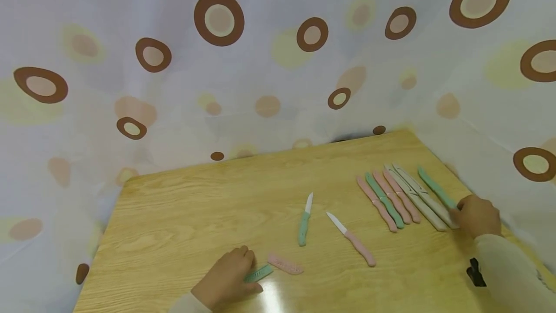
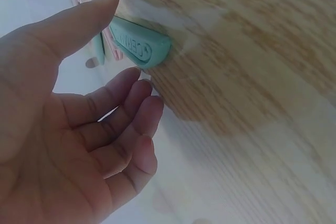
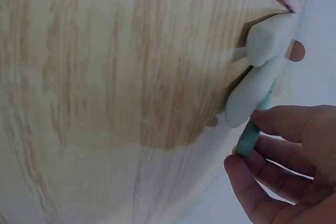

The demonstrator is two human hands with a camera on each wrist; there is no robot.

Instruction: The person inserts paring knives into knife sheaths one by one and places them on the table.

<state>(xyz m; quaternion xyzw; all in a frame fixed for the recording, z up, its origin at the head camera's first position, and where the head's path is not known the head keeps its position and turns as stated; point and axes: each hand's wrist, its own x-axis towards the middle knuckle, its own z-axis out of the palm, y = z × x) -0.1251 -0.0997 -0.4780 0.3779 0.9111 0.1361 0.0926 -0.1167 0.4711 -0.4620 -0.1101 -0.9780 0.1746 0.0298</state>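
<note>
Left hand [image 1: 227,277] is rested on the wooden tabletop [image 1: 182,226] near its front edge, at the green sheath [image 1: 258,273]. In the left wrist view the grip is seen loose: thumb [image 2: 79,22] laid on top of the sheath [image 2: 139,48], other fingers [image 2: 134,111] relaxed and part-curled just beside it, nothing enclosed. A pink sheath [image 1: 285,264] is lain just right of the green one, ends nearly touching.

Right hand [image 1: 477,215] is placed at the near end of a row of sheathed knives on the right side of the tabletop. The rightmost green sheathed knife [image 1: 436,188] is pinched at its handle end; in the right wrist view, fingertips [image 3: 273,121] and thumb are seen closed narrow around the green handle [image 3: 249,139], with grey handles [image 3: 257,85] just beside it.

The row: pink, green, pink, pink, two grey, then the held green, all parallel and close together.

Two bare knives are lain mid-tabletop, apart: a green-handled knife [image 1: 304,223] and a pink-handled knife [image 1: 353,239], white blades pointed away.
</note>
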